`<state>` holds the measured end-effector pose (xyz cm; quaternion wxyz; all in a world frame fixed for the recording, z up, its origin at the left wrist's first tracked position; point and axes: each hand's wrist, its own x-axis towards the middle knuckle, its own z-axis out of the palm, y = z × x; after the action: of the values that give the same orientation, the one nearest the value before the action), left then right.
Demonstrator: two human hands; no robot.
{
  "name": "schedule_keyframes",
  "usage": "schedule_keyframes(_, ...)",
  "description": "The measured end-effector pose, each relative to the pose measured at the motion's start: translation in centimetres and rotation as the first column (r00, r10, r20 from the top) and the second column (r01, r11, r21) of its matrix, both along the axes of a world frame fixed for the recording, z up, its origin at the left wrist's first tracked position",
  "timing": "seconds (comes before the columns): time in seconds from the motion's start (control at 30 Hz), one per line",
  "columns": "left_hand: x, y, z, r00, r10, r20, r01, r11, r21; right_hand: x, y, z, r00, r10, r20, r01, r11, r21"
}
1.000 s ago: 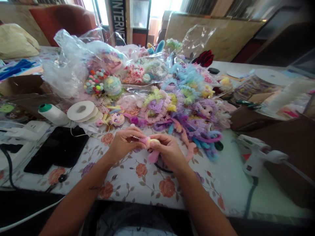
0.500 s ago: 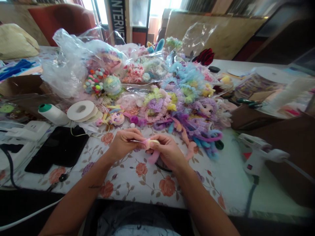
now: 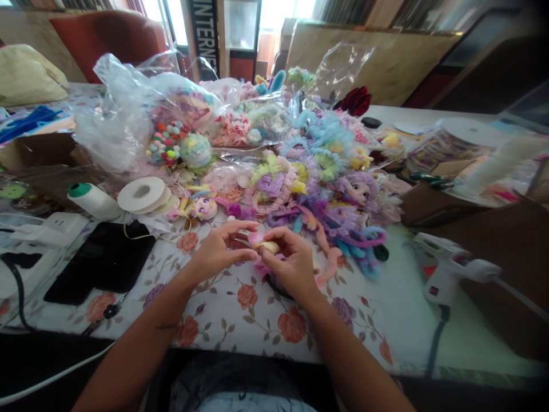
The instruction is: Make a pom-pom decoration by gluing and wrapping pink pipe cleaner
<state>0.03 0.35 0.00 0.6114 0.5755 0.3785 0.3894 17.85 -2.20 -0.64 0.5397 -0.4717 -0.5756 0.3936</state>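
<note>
from where i watch, far left, a white plug adapter (image 3: 64, 226) sits near a black phone (image 3: 100, 263), with a green-topped thread cone (image 3: 96, 201) and a white spool (image 3: 128, 197) just beyond it. next comes a small doll face (image 3: 205, 208) on the flowered cloth (image 3: 214, 326). my left hand (image 3: 217, 252) has its thumb parted from its fingers, around the pink side of a soft pink-and-yellow piece (image 3: 268, 247); i can't tell whether the fingertips touch it. that piece is up over the cloth, between my hands, and my right hand (image 3: 291, 260) pinches its yellow part between thumb and fingers. part of a dark ring (image 3: 278, 289) shows under the right hand. beyond and to the right lies a heap of pastel frills (image 3: 328, 137), then a white glue gun (image 3: 441, 272) beside a cardboard box (image 3: 497, 274).
</note>
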Motion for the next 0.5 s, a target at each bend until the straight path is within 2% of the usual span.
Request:
schedule_keyframes(0.1, 0.1, -0.02, 0.03, 0.999, 0.006, -0.049, -0.003, 0.998, 0.059, -0.07, -0.14, -0.27, 0.991, 0.004, 0.131, -0.029, 0.98, 0.195)
schedule_keyframes(0.17, 0.24, 0.02, -0.06, 0.999, 0.024, -0.045, -0.018, 0.992, 0.128, -0.14, -0.17, -0.36, 0.983, -0.025, 0.18, -0.024, 0.963, 0.269)
schedule_keyframes(0.37, 0.29, 0.22, -0.57, 0.997, 0.059, 0.044, -0.066, 0.978, 0.197, -0.34, -0.27, -0.3, 0.97, -0.081, 0.229, -0.013, 0.923, 0.384)
schedule_keyframes(0.5, 0.27, 0.23, -0.71, 0.994, 0.094, 0.062, -0.104, 0.974, 0.201, -0.37, -0.35, -0.4, 0.964, -0.101, 0.244, -0.002, 0.92, 0.391)
